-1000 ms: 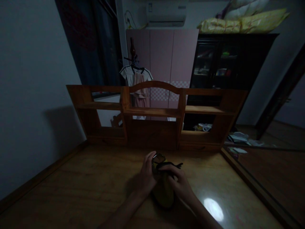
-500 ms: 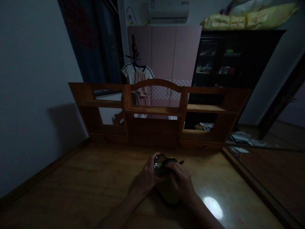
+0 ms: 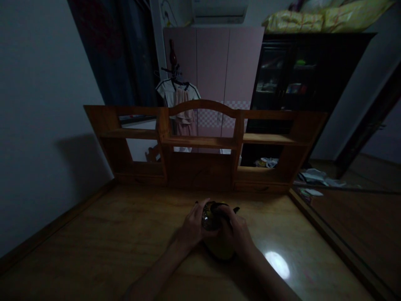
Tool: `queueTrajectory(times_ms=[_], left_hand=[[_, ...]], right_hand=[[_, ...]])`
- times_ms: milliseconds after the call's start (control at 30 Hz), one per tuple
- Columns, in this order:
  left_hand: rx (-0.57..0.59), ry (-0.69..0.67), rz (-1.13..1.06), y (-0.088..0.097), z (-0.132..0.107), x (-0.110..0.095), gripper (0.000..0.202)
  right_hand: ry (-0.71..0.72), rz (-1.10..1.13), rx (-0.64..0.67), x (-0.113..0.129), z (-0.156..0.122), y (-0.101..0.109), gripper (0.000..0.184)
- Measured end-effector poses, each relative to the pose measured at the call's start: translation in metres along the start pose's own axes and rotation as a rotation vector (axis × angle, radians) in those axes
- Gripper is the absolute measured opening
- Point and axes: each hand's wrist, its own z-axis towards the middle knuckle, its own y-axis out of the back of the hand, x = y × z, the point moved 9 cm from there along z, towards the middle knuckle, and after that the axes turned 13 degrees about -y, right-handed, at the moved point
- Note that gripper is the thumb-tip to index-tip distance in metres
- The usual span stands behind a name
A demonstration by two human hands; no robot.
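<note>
Starting at the far left, a pale wall meets a wide wooden surface, with a wooden shelf unit along its far edge. Near the middle, the left hand curls around the side of a shiny rounded piece, which sits just above the wood, between the two hands. Beneath it is a yellowish oval thing with a dark edge, partly hidden. The right hand bends over from the other side, its fingers seemingly pinching a dark piece against the shiny one. The handling looks midway: the shiny piece is held, but neither hand has let go and nothing of it is set down. How much remains cannot be told in this dim light. Farther right, a bright reflection lies on the wood.
</note>
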Motion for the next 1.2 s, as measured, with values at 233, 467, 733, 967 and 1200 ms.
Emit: queueTrajectory(times_ms=[233,467,733,967,1200], left_hand=[[-0.021,-0.005,0.035,0.0,-0.003,0.0,0.087],[-0.002,-0.109,0.133,-0.005,-0.006,-0.005,0.092],[0.064,-0.152,0.15,-0.007,-0.006,-0.012,0.122],[0.09,-0.115,0.029,-0.01,-0.007,-0.012,0.131],[0.067,-0.17,0.069,-0.008,-0.005,-0.022,0.13]], right_hand=[[0.066,0.005,-0.063,0.003,-0.003,0.008,0.036],[0.058,0.016,-0.08,0.002,0.001,0.01,0.04],[-0.028,0.118,0.039,0.005,0.002,0.005,0.037],[-0.426,0.584,0.127,-0.039,0.013,0.005,0.043],[-0.462,0.593,0.227,-0.047,0.017,0.002,0.034]])
